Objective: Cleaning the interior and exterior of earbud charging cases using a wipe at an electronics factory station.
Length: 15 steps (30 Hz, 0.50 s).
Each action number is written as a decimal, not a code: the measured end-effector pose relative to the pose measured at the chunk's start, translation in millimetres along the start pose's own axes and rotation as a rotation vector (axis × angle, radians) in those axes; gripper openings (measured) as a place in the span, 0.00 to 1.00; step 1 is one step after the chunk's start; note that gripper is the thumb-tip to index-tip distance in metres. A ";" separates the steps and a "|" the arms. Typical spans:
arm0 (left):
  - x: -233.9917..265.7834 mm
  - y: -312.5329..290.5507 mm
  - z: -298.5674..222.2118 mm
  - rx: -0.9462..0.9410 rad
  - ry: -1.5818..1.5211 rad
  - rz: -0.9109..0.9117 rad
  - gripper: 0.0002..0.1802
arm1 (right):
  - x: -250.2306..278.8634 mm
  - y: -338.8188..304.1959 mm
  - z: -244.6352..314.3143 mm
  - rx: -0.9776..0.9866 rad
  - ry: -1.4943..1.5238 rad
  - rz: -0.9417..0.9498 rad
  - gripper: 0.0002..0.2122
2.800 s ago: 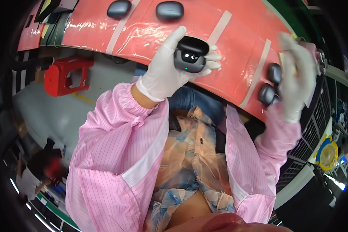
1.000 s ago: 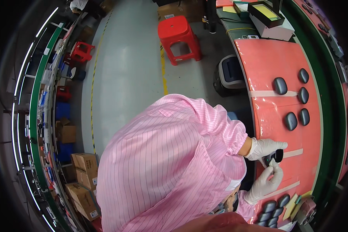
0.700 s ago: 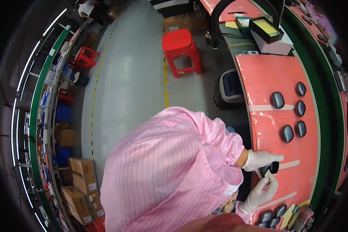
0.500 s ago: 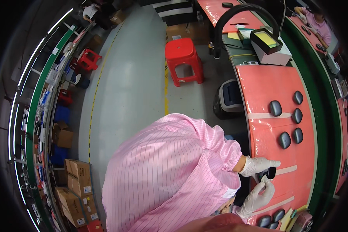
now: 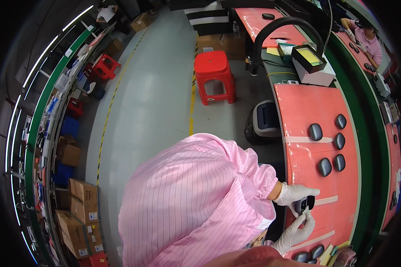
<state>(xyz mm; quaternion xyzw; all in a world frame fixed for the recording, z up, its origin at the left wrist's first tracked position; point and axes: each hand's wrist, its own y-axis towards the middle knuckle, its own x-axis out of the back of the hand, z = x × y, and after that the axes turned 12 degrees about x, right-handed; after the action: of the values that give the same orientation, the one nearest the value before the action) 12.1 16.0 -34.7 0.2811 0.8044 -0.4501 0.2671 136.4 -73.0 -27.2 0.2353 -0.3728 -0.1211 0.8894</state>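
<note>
My left hand [image 5: 295, 194], in a white glove, grips a small dark rounded case [image 5: 304, 204] above the pink-red work mat [image 5: 316, 102]. The case looks opened, with a glossy black inner face showing. Just below it my right hand [image 5: 297, 230], gloved too, has thumb and forefinger pinched together at the case's lower edge. A small whitish bit shows at those fingertips; whether it is cloth or glove tip I cannot tell. Several similar dark cases [image 5: 325, 167] lie shut on the mat beyond my hands, and more cases [image 5: 301, 256] rest near its close end.
A black hose [image 5: 280, 22] arches over a white box-shaped device [image 5: 314, 73] at the bench's far end. Left of the bench stand a bin [image 5: 266, 118] and a red stool [image 5: 214, 75]. Cartons [image 5: 78, 222] are stacked far left. A co-worker [image 5: 369, 42] sits across the green strip.
The view has shifted slightly. The case in my left hand has turned a little, showing more of its grey side. My right fingertips stay against its lower edge.
</note>
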 end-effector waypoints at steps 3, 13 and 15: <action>2.1 5.1 -0.2 0.003 -0.019 0.033 0.28 | 6.0 4.1 10.5 0.163 0.098 0.070 0.08; 0.7 -0.4 -7.1 0.042 -0.022 0.007 0.28 | 1.6 4.3 -2.7 0.226 -0.018 0.087 0.13; 0.5 -0.5 -6.2 0.028 -0.019 -0.013 0.28 | 4.0 2.0 -1.3 0.197 0.000 0.077 0.14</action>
<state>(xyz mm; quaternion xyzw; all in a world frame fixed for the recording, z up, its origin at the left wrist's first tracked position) 10.3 21.3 -32.0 0.2755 0.7973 -0.4654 0.2679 140.2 -72.5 -24.5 0.3072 -0.3917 -0.0497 0.8659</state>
